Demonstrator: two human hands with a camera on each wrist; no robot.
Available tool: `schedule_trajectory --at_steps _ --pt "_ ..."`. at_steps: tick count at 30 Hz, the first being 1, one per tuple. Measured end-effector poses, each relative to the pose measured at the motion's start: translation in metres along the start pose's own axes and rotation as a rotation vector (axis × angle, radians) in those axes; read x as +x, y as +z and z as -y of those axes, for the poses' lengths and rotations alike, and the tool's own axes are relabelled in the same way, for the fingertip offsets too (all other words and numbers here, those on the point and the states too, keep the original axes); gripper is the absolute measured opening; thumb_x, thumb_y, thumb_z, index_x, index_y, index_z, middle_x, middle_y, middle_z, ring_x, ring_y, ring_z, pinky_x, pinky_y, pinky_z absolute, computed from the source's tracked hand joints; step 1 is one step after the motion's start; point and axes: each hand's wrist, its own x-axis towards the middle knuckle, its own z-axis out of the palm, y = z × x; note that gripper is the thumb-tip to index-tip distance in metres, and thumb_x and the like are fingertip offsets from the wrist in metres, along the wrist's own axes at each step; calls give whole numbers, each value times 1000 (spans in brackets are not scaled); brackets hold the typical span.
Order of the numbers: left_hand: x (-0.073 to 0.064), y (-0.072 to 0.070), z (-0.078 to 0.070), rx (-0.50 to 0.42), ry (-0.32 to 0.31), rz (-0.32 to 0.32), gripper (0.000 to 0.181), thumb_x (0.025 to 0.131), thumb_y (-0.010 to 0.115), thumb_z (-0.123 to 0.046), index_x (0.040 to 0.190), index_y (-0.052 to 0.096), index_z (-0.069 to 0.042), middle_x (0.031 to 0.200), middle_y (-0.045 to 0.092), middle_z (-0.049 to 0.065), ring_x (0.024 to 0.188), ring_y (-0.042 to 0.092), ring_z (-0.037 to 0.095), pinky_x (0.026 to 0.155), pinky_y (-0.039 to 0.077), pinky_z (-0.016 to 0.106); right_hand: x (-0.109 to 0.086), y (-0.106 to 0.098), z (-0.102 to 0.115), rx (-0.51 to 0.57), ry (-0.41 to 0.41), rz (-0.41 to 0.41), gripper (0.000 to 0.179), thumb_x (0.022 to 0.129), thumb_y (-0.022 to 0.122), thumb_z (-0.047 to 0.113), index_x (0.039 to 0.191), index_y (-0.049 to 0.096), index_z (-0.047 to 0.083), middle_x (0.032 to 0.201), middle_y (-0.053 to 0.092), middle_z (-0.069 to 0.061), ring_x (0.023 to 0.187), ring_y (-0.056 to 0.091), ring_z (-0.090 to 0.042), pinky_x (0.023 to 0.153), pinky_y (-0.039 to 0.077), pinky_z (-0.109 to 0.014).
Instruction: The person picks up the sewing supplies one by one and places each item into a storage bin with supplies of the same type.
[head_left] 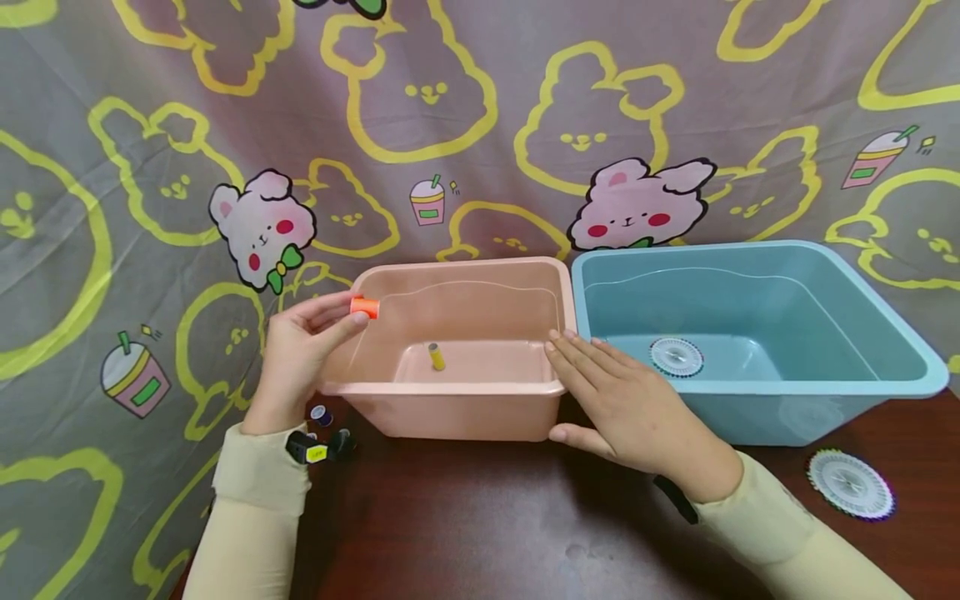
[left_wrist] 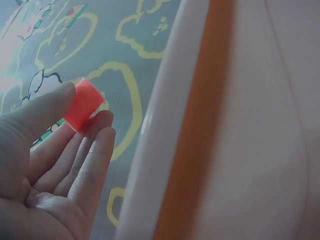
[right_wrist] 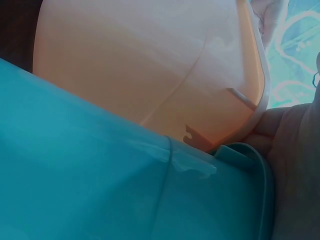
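Note:
My left hand (head_left: 296, 354) pinches a bright orange thread spool (head_left: 365, 308) between thumb and fingers, over the left end of the pink basin (head_left: 457, 408). In the left wrist view the spool (left_wrist: 84, 106) sits between the thumb and the fingertips, beside the basin's pale rim. On the basin's floor stands a yellow thread spool (head_left: 437, 357), slightly tilted. My right hand (head_left: 630, 408) rests with straight fingers at the pink basin's near right corner, close to the blue basin (head_left: 750, 387).
In the blue basin lies a round wheel of pins (head_left: 677, 357); another pin wheel (head_left: 851, 485) is on the dark table (head_left: 480, 525) at the right. A dark blue spool (head_left: 321, 415) stands by my left wrist. A patterned curtain (head_left: 495, 100) hangs behind.

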Motion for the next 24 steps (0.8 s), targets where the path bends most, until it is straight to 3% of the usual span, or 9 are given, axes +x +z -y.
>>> schedule_trajectory --at_steps 5,13,24 --pt "4 6 -4 5 10 45 50 86 83 -25 128 69 -4 106 76 -6 101 71 10 86 55 19 1 0 0 -1 1 3 94 99 19 73 153 39 -1 160 36 -17 148 33 -31 117 33 -48" --pt "11 13 -14 153 21 103 52 85 83 -34 128 71 -9 116 74 7 101 72 10 86 56 21 0 0 -1 -1 3 3 93 100 19 73 153 39 -1 160 36 -17 148 34 -31 116 34 -49" --pt "17 24 -28 176 49 191 49 84 84 -34 125 72 -9 115 75 7 104 71 14 90 55 22 0 2 -1 -14 -8 -17 94 99 19 73 153 40 -1 160 36 -17 148 34 -30 117 33 -48"
